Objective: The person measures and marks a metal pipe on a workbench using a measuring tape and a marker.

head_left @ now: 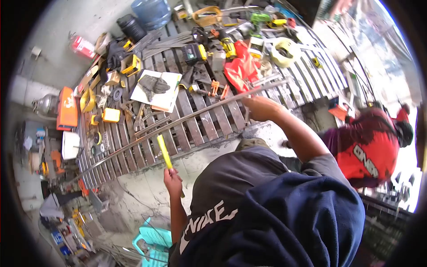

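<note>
A long thin metal bar (195,115) lies slantwise along the near side of the slatted metal workbench (208,129), reaching past its left end. Near the right end of the bar, my right hand (262,109) is closed on it from the near side. My left hand (173,181) is wrapped around a flat bright yellow strip (164,151), held up in front of the bench's near edge. The strip's upper end points toward the bar, and a dark end shows below the fist.
An open booklet with grey gloves (154,84), cordless tools, a red cloth (242,66) and a tape roll (285,52) crowd the bench. A turquoise plastic chair (153,240) stands at lower left. Close on the right, a person in red (369,149) bends down.
</note>
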The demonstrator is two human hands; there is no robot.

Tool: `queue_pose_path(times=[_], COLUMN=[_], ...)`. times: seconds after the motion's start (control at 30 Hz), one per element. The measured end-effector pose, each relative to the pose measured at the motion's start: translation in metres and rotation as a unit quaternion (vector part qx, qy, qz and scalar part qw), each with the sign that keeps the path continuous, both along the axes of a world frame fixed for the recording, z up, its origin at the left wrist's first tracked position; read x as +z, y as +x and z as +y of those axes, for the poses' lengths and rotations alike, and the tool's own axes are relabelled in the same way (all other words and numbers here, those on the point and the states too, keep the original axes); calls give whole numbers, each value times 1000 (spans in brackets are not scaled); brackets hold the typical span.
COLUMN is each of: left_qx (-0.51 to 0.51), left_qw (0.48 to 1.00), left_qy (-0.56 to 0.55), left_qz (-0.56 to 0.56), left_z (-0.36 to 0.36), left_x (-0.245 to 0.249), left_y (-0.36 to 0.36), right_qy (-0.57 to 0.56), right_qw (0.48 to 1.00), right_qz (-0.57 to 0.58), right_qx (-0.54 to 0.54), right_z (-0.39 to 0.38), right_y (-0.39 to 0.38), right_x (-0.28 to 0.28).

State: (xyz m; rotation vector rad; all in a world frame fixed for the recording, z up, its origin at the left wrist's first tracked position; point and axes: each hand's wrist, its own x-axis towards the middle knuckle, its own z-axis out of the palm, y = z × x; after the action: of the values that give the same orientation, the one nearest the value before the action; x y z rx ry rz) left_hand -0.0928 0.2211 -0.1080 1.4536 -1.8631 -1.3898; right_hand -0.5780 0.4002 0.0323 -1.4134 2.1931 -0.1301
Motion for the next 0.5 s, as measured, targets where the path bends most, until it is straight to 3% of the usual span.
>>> queue_pose_path(times=[0.07, 0.13, 0.17, 0.2, 0.23, 0.27, 0.33, 0.5], left_qx=[-31, -16, -2, -10, -15, -28, -49, -104], left_qw=[991, 991, 994, 995, 998, 994, 976, 976], left_qy=[-128, -129, -109, -95, -30, -40, -211, -177], left_qz=[-34, 44, -29, -17, -59, -93, -29, -78], left_z=[3, 8, 19, 24, 33, 37, 48, 80], left_x=[-12, -37, -18, -18, 21, 32, 18, 37], left_y=[-55, -111, -145, -172, -204, -227, -256, -283], right_qy=[-77, -98, -104, -151, -169, -151, -89, -64], right_qw=[997, 992, 991, 986, 973, 976, 979, 967], right_qz=[18, 52, 80, 77, 136, 132, 160, 189], right_qx=[-14, -53, -8, -3, 73, 86, 87, 156], right_z=[22, 36, 51, 60, 71, 76, 79, 86], right_y=[-47, -76, -109, -121, -137, -158, -173, -193], right_x=[-39, -42, -84, -84, -93, -114, -125, -127])
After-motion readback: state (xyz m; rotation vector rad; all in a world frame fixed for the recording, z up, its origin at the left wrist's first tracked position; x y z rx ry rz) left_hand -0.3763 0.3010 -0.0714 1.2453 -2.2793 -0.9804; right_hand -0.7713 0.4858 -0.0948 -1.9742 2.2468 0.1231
